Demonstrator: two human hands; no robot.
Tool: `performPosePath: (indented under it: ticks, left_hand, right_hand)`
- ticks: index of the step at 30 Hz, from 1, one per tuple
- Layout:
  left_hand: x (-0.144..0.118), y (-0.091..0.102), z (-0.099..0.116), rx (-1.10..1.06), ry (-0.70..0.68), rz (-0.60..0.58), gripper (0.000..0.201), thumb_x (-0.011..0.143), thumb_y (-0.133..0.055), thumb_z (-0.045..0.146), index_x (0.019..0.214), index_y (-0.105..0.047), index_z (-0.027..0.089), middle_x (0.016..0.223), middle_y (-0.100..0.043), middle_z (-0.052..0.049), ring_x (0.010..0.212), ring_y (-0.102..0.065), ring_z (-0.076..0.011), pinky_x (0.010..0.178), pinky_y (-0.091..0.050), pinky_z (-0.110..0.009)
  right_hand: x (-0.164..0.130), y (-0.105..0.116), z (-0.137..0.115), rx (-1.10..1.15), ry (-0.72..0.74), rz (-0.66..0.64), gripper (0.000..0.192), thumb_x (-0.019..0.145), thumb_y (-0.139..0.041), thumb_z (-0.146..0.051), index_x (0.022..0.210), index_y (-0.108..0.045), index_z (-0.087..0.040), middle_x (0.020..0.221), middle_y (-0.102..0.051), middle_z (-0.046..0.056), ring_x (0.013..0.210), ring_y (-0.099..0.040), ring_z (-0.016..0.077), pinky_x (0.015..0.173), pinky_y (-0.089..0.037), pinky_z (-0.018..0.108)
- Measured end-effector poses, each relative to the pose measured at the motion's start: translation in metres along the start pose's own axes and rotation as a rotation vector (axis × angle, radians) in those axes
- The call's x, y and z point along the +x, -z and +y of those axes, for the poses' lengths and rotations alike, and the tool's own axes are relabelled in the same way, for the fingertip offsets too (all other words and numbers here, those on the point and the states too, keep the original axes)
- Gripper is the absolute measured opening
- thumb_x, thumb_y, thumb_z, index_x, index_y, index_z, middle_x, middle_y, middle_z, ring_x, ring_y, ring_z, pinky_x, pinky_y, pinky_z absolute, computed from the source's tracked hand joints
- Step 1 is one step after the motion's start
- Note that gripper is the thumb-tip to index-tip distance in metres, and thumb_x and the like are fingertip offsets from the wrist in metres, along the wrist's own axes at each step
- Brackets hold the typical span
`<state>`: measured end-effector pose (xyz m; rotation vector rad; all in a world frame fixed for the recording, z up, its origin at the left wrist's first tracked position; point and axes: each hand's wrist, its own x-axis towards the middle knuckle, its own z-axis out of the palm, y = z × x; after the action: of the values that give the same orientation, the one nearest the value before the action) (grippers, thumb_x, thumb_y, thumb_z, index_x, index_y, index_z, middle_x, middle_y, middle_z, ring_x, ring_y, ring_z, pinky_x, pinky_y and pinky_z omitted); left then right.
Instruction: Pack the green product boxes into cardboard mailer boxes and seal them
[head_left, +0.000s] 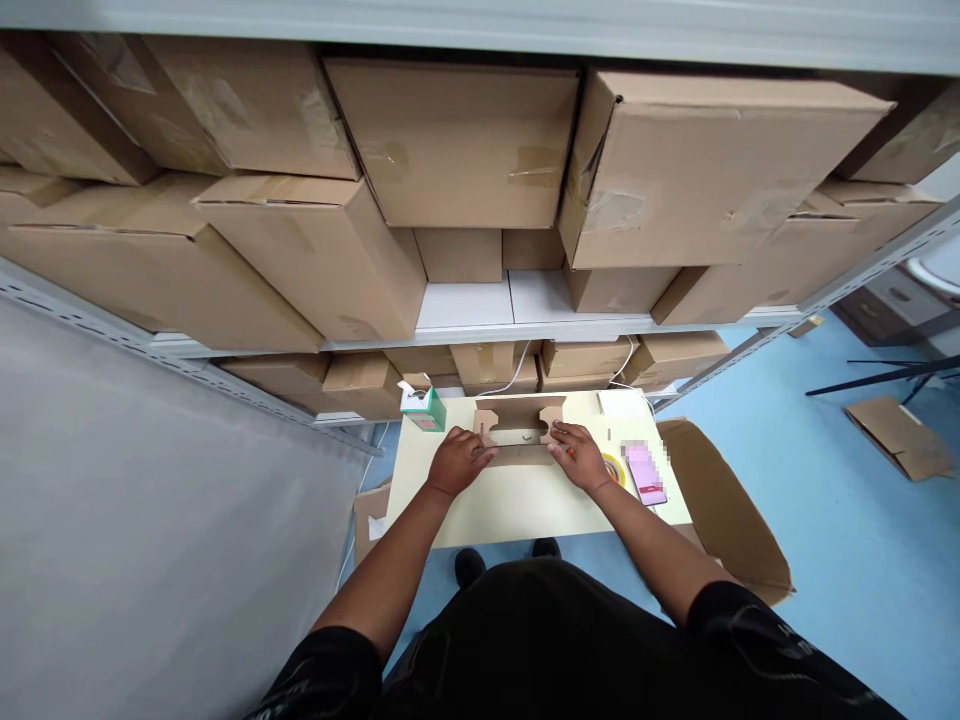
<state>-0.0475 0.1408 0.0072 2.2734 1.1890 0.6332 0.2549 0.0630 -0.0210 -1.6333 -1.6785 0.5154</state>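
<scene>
A small brown cardboard box (pixel 523 456) stands unfolded on the pale table (pixel 510 510). Its middle is open, and the tabletop shows through between the walls. My left hand (pixel 455 460) grips its near left corner, thumb along the near wall. At the opposite end my right hand (pixel 582 458) is closed on the near right corner, fingers over the side flap. Something small and orange peeks out by the right thumb; its kind is hidden. Just right of that hand lies a yellow roll of tape (pixel 614 469).
A phone (pixel 646 473) lies on the table's right side, and a green-and-white carton (pixel 424 409) stands at its back left. Large cardboard boxes (pixel 457 150) fill the shelves ahead. An open carton (pixel 724 510) sits on the floor at right; a wall (pixel 172 500) bounds the left.
</scene>
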Motion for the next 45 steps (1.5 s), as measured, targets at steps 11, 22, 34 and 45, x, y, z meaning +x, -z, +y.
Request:
performPosePath:
  ticks: [11,22,34,45]
  left_hand:
    - [-0.002,0.004,-0.012,-0.099,-0.031,-0.021,0.027,0.095,-0.064,0.047,0.083,-0.078,0.027,0.096,-0.078,-0.008,0.1,-0.067,-0.026,0.099,-0.051,-0.046]
    - [0.008,-0.031,-0.012,-0.169,0.298,0.265,0.071,0.081,-0.076,0.038,0.145,-0.05,0.021,0.145,-0.051,-0.016,0.116,-0.063,-0.0277,0.099,-0.055,-0.046]
    - [0.014,-0.012,-0.009,0.013,0.012,0.093,0.069,0.088,-0.07,0.027,0.152,-0.046,0.024,0.151,-0.053,-0.014,0.145,-0.047,-0.0328,0.124,-0.037,-0.053]
    - [0.003,-0.028,-0.014,0.022,-0.028,0.123,0.013,0.097,-0.06,0.031,0.099,-0.07,0.024,0.121,-0.069,-0.012,0.143,-0.05,-0.0323,0.121,-0.043,-0.055]
  right_hand:
    - [0.002,0.005,0.004,0.023,0.028,-0.01,0.035,0.096,-0.063,-0.05,0.112,-0.08,-0.024,0.139,-0.069,0.011,0.128,-0.061,0.0306,0.111,-0.049,0.056]
    - [0.01,-0.027,0.007,0.023,-0.18,0.161,0.047,0.089,-0.063,-0.037,0.133,-0.06,-0.021,0.125,-0.062,0.015,0.118,-0.057,0.0321,0.103,-0.053,0.055]
    - [0.005,-0.035,0.011,-0.056,-0.122,0.149,0.079,0.096,-0.055,-0.041,0.164,-0.023,-0.021,0.162,-0.036,0.019,0.15,-0.035,0.0374,0.121,-0.035,0.063]
    - [0.004,-0.023,0.002,-0.119,-0.056,0.118,0.063,0.098,-0.054,-0.037,0.157,-0.043,-0.021,0.159,-0.045,0.015,0.144,-0.045,0.0344,0.12,-0.04,0.059]
